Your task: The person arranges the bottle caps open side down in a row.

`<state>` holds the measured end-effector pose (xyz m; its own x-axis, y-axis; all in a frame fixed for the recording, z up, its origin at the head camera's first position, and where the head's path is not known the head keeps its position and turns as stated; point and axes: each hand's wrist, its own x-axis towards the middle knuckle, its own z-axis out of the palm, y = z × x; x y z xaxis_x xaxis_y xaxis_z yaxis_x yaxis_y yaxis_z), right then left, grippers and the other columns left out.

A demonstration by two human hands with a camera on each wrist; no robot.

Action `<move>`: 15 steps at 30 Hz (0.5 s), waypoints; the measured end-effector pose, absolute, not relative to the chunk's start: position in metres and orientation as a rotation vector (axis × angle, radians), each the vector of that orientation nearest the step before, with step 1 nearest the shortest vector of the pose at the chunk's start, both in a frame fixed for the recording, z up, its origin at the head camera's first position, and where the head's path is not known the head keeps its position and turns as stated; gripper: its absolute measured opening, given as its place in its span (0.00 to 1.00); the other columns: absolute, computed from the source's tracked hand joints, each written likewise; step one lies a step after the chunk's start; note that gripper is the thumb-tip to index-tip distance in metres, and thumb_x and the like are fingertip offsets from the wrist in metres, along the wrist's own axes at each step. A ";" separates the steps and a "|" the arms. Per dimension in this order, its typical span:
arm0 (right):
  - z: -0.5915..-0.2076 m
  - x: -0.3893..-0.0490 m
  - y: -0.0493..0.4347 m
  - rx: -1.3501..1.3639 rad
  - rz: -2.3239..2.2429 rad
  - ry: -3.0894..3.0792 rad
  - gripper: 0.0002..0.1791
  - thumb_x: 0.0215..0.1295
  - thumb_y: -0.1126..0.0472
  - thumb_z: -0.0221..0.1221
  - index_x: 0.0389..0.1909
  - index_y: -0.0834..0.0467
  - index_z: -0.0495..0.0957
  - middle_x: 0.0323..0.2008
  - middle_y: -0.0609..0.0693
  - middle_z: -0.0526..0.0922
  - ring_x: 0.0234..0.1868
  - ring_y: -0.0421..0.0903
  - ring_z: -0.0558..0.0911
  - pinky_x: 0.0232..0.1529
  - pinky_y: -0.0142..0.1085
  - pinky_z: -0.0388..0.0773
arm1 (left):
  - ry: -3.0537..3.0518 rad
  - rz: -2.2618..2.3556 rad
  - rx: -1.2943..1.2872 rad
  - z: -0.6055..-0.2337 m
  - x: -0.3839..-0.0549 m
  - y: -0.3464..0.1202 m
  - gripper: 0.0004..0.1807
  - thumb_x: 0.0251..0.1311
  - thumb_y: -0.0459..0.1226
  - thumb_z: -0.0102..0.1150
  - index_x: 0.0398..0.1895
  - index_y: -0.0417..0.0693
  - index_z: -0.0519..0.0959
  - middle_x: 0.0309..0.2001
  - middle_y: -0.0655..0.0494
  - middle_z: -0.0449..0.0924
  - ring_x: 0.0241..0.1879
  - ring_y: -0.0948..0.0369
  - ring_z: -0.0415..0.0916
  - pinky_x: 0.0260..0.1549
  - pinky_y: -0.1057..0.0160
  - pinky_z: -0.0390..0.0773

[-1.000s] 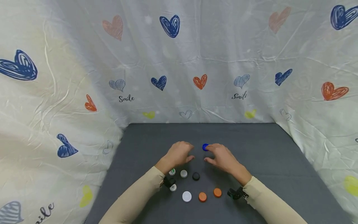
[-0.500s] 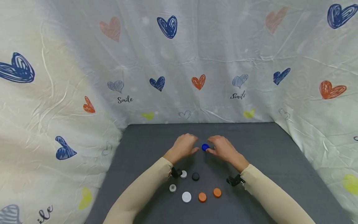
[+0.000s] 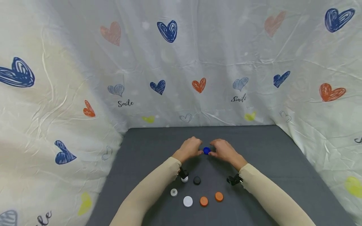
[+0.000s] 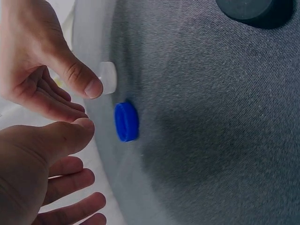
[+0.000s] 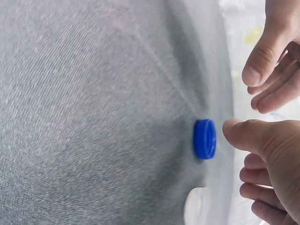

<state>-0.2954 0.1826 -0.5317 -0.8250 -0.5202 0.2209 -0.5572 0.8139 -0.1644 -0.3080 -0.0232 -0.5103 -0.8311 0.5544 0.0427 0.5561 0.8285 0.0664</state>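
Observation:
A blue bottle cap (image 3: pixel 207 151) lies on the dark grey table, hollow side up, between my two hands. My left hand (image 3: pixel 190 148) is at its left side, thumb near the rim and fingers loosely bent. On the other side hovers my right hand (image 3: pixel 224 150), its thumb tip beside the cap. In the left wrist view, space shows between both thumbs and the blue cap (image 4: pixel 126 122). The right wrist view has the right thumb just beyond the blue cap (image 5: pixel 205 139). Neither hand grips anything. A translucent white cap (image 4: pixel 108 78) sits near the right hand, hidden in the head view.
Closer to me lie a black cap (image 3: pixel 197 180), a large white cap (image 3: pixel 188 201), two orange caps (image 3: pixel 204 201) and a small white cap (image 3: pixel 173 192). Another white cap (image 3: pixel 184 179) is partly covered by the left wrist camera. A heart-print curtain (image 3: pixel 181 62) surrounds the table.
My left hand has moved right and forward, up beside the blue cap. My right fingers have come off the blue cap and shifted slightly forward. The left forearm now covers a green-and-white cap.

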 end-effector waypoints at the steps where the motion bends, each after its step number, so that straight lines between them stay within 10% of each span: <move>1: -0.534 -0.296 0.183 0.842 0.329 -2.843 0.26 0.57 0.51 0.73 0.51 0.64 0.83 0.45 0.58 0.87 0.47 0.55 0.85 0.50 0.50 0.81 | -2.988 -0.118 -0.903 -0.513 -0.309 -0.022 0.24 0.60 0.50 0.70 0.56 0.50 0.84 0.50 0.55 0.86 0.48 0.57 0.83 0.43 0.56 0.84; 15: -0.550 -0.305 0.183 0.817 0.323 -2.917 0.16 0.58 0.54 0.72 0.40 0.61 0.84 0.36 0.54 0.85 0.38 0.52 0.83 0.41 0.48 0.78 | -3.085 -0.122 -0.803 -0.533 -0.323 -0.006 0.13 0.56 0.49 0.73 0.35 0.52 0.83 0.32 0.57 0.81 0.31 0.61 0.78 0.29 0.56 0.79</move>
<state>-0.3050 0.1826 -0.5496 -0.8522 -0.5021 0.1474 -0.5222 0.8342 -0.1774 -0.3225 -0.0057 -0.5335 -0.8722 0.4884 -0.0276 0.4847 0.8705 0.0859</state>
